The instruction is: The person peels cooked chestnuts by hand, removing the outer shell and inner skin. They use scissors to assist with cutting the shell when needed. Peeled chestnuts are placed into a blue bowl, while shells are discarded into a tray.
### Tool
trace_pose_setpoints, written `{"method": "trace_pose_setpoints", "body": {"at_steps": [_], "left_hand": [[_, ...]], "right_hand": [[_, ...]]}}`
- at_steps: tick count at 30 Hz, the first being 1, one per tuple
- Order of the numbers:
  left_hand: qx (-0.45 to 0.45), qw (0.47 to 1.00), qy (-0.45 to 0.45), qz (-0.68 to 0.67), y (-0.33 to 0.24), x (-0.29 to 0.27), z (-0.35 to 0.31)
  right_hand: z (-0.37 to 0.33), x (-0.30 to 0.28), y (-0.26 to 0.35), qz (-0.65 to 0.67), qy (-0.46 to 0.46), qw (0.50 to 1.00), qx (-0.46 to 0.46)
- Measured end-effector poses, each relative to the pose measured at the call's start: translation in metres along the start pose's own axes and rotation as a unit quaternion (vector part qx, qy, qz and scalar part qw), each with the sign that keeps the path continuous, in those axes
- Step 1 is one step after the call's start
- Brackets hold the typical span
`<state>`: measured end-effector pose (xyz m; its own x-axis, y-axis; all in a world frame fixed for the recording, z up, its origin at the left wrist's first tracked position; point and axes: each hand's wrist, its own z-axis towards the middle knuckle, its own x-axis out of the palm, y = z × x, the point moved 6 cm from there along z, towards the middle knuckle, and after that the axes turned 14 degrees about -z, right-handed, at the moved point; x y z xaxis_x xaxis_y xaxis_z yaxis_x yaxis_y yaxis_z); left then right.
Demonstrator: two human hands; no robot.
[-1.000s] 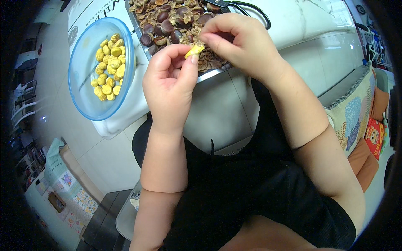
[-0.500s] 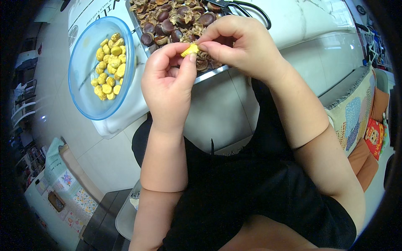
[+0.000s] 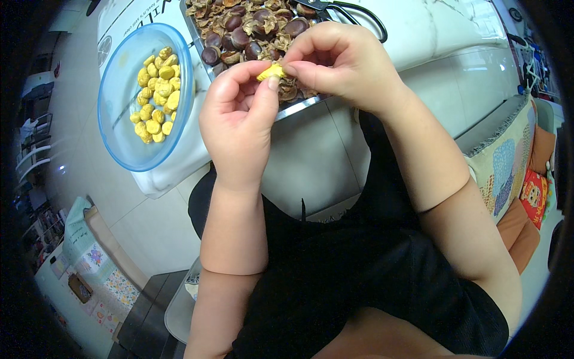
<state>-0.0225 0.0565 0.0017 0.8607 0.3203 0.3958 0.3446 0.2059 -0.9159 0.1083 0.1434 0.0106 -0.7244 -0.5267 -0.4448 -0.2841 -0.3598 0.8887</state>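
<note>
Over the near edge of a metal tray (image 3: 299, 106), my left hand (image 3: 239, 119) pinches a peeled yellow chestnut (image 3: 271, 72) between thumb and forefinger. The thumb and forefinger of my right hand (image 3: 347, 66) close on the chestnut's right end; whether a scrap of skin is between them is too small to tell. Beneath the hands, the tray holds brown chestnuts (image 3: 240, 39) mixed with loose shell pieces (image 3: 203, 13). To the left stands a clear bluish bowl (image 3: 113, 134) with several peeled yellow chestnuts (image 3: 153, 127) in it.
Black-handled scissors (image 3: 373, 21) lie across the tray's far right corner. Tray and bowl rest on a white marbled tabletop (image 3: 430, 27), the bowl close to its left edge. A couch with a patterned cover (image 3: 502, 161) is at the right.
The chestnut and my left hand have shifted very slightly left. Both hands keep their pinch, and the bowl, tray and scissors stay where they were.
</note>
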Motion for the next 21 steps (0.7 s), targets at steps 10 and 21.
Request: {"method": "trace_pose_setpoints", "body": {"at_steps": [10, 21], "left_hand": [[-0.010, 1.000, 0.004, -0.016, -0.001, -0.001, -0.001], [0.027, 1.000, 0.014, -0.007, -0.002, -0.001, 0.000]], "right_hand": [[0.000, 0.002, -0.002, 0.044, -0.009, 0.999, 0.009], [0.003, -0.003, -0.010, -0.024, -0.029, 0.998, 0.050]]}}
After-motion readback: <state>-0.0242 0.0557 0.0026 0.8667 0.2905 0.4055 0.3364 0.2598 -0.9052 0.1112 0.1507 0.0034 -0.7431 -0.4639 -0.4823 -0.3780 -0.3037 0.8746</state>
